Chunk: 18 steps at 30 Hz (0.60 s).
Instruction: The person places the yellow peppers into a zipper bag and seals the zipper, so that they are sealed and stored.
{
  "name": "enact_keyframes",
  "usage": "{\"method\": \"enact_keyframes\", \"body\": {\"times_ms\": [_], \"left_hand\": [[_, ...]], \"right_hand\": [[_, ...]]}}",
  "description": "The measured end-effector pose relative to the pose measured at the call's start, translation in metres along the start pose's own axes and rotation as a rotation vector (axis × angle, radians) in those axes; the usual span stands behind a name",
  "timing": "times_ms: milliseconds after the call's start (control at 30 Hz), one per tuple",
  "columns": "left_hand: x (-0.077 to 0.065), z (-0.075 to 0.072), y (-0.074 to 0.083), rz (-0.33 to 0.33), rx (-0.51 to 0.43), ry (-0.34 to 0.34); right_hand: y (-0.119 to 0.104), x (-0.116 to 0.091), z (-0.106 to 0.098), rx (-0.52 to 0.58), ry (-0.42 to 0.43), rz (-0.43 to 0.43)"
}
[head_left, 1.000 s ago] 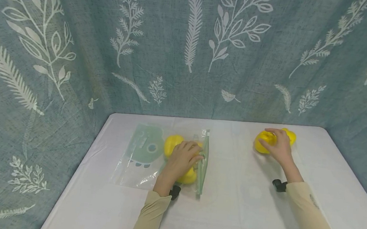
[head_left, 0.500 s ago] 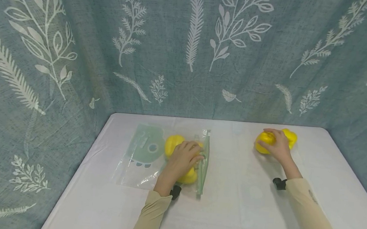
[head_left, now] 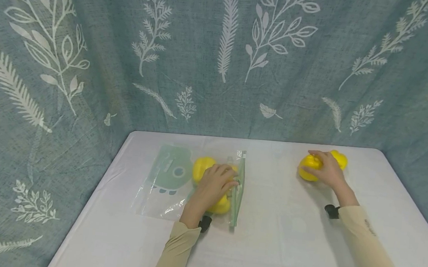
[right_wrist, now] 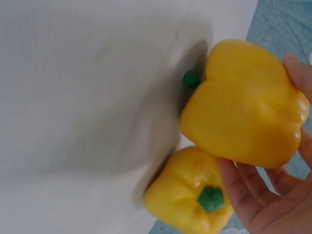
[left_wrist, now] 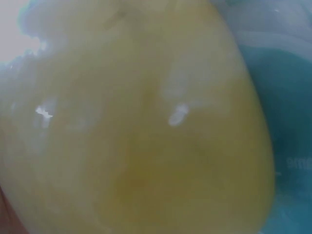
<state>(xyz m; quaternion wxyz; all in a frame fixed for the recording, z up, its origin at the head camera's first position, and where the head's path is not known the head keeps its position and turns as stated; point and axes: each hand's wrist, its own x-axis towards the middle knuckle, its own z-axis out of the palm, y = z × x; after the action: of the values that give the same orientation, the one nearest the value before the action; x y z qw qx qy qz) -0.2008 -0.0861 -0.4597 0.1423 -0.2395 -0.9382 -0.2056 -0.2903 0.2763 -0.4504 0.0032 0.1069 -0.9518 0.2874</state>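
My left hand (head_left: 215,184) rests on a clear zip bag (head_left: 174,172) with a green cartoon print, fingers near its green zip edge. Inside lie yellow bell peppers: one (head_left: 202,169) above the hand, another (head_left: 220,205) below it. The left wrist view is filled by a yellow pepper (left_wrist: 141,136) behind plastic; the left fingertips are hidden there. At the back right, my right hand (head_left: 327,169) grips a yellow bell pepper (right_wrist: 243,107) between thumb and fingers, its green stem pointing left in the right wrist view. Beside it sits a second loose bell pepper (right_wrist: 187,190).
A white cloth (head_left: 267,223) covers the table. Behind the table's far edge and along its sides hangs a blue-green curtain (head_left: 204,65) with white leaf prints. Black wrist cameras (head_left: 332,211) are worn on both wrists.
The right hand's thumb and fingers have closed round the pepper, and the right wrist has shifted slightly right. The left hand and the bag stay where they were.
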Motion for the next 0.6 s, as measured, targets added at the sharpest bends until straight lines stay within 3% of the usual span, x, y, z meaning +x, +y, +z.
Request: {"method": "enact_keyframes", "body": {"times_ms": [600], "left_hand": [[0.002,0.001,0.000,-0.005,0.009,-0.007]], "right_hand": [[-0.002,-0.019,-0.005,-0.001,0.082,0.039]]}}
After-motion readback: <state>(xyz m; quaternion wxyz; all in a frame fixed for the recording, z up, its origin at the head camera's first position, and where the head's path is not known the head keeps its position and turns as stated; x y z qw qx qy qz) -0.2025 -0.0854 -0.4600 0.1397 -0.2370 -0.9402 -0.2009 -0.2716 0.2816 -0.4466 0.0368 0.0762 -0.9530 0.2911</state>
